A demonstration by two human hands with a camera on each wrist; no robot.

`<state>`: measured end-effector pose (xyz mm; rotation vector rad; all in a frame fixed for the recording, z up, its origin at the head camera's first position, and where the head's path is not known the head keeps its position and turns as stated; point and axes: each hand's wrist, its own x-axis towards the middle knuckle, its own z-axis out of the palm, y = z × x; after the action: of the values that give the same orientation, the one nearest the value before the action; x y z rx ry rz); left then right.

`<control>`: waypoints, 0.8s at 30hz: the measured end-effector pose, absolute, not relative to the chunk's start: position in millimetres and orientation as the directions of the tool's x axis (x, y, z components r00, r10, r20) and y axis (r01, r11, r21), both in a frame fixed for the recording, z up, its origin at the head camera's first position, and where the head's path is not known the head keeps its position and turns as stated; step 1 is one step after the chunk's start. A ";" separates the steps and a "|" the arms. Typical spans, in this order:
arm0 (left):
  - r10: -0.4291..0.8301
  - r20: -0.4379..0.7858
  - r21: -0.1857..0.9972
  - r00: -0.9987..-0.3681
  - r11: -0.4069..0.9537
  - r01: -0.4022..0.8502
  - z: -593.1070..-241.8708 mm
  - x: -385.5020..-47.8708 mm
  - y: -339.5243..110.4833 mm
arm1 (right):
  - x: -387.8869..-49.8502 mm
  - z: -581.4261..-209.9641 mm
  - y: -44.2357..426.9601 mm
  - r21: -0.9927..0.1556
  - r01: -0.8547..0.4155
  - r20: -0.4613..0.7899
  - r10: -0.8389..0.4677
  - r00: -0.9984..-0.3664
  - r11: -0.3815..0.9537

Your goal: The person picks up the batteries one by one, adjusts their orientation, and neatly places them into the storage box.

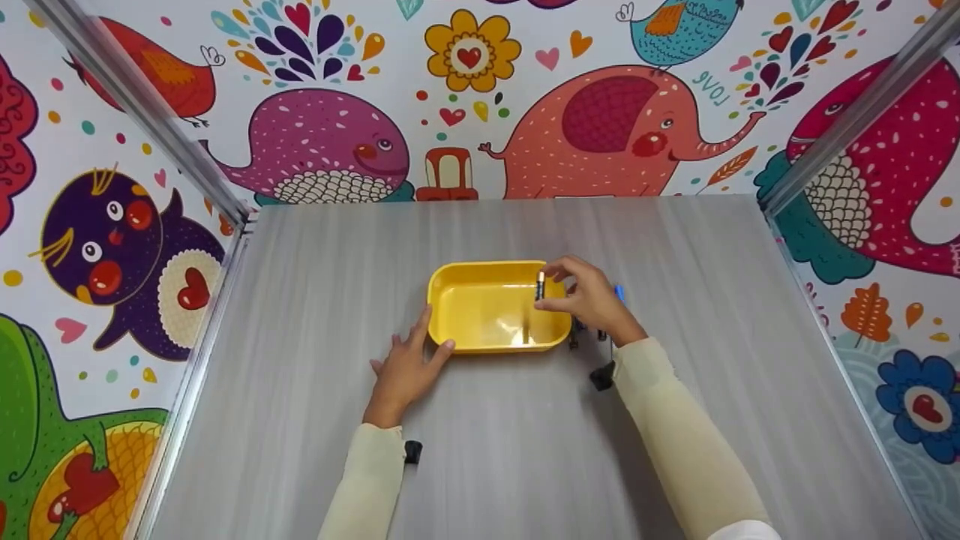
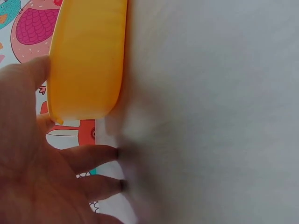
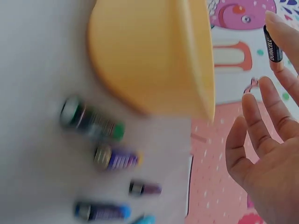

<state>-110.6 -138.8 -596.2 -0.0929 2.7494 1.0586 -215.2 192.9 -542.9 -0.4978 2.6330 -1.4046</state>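
A yellow plastic tray with rounded corners stands on the table. My left hand rests against its left near corner, thumb on the near side and index finger along the left end. The other fingers spread straight, as the left wrist view shows. Above the right part of the tray, my right hand pinches a small black Duracell battery between thumb and index finger. The remaining right fingers are loosely bent and touch nothing. In the head view the battery hangs roughly upright over the tray floor.
Several batteries lie right of the tray, blurred in the right wrist view: a thick green-ended one, a purple one, a small one and a blue-ended one. Metal posts and cartoon-printed walls bound the grey table.
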 end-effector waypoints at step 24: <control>-0.007 -0.241 0.620 -0.970 0.769 -0.159 -596.4 -113.1 -137.8 | -237.2 -573.8 70.9 -0.845 -0.195 -0.043 -0.427 -0.903 0.498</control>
<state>-113.1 -137.8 -596.4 -0.1303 2.7385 0.9892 -237.2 70.9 -573.8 -0.5297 2.4967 -1.3615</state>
